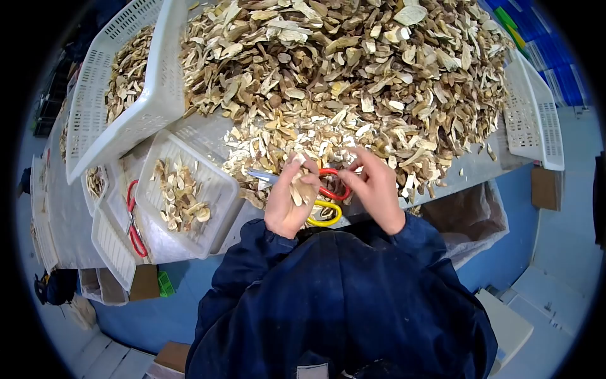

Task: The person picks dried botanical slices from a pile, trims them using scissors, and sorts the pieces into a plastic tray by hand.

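Note:
My left hand is half closed, palm up, around pale dried mushroom slices. Scissors lie behind that hand: the blades poke out to its left, with one red and one yellow handle loop to its right. My right hand has bent fingers, thumb and forefinger slightly apart, beside the red loop; the thumb tip overlaps the loop, and I cannot tell whether it touches. Just beyond both hands spreads a large heap of dried mushroom slices.
Left of me, a white tray holds some slices, near red-handled scissors. A tall white perforated basket stands farther left, another basket at right. Below the table edge hangs a lined bin. Blue crates stand back right.

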The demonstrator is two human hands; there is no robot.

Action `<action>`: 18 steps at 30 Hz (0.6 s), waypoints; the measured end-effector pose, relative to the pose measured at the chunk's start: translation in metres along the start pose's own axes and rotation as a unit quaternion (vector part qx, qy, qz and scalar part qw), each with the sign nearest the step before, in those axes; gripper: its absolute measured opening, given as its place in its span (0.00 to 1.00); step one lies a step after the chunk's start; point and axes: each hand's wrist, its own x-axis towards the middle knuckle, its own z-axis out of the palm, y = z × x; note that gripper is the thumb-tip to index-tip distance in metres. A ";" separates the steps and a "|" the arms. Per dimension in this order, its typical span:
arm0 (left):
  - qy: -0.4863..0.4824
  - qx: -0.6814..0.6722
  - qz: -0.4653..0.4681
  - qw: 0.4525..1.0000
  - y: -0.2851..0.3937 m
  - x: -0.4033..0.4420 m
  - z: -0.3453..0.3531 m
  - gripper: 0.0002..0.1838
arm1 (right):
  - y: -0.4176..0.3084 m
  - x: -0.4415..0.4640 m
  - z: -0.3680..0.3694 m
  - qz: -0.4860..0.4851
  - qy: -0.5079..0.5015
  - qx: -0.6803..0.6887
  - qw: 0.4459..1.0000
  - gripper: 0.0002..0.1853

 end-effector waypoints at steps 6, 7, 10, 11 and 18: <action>0.013 0.053 0.121 0.991 -0.006 0.006 0.003 0.14 | -0.021 -0.026 0.023 0.039 -0.109 0.127 0.985 0.10; -0.002 0.058 0.131 0.990 -0.008 0.006 0.003 0.13 | -0.020 -0.027 0.028 0.079 -0.108 0.148 0.980 0.09; -0.041 0.096 0.171 0.980 -0.016 0.004 0.005 0.13 | -0.018 -0.026 0.035 0.135 -0.091 0.249 0.955 0.07; -0.051 0.128 0.185 0.973 -0.016 0.004 0.004 0.13 | -0.016 -0.027 0.038 0.141 -0.087 0.259 0.952 0.06; -0.078 0.199 0.193 0.958 -0.026 0.002 0.005 0.12 | -0.008 -0.029 0.041 0.168 -0.095 0.307 0.932 0.02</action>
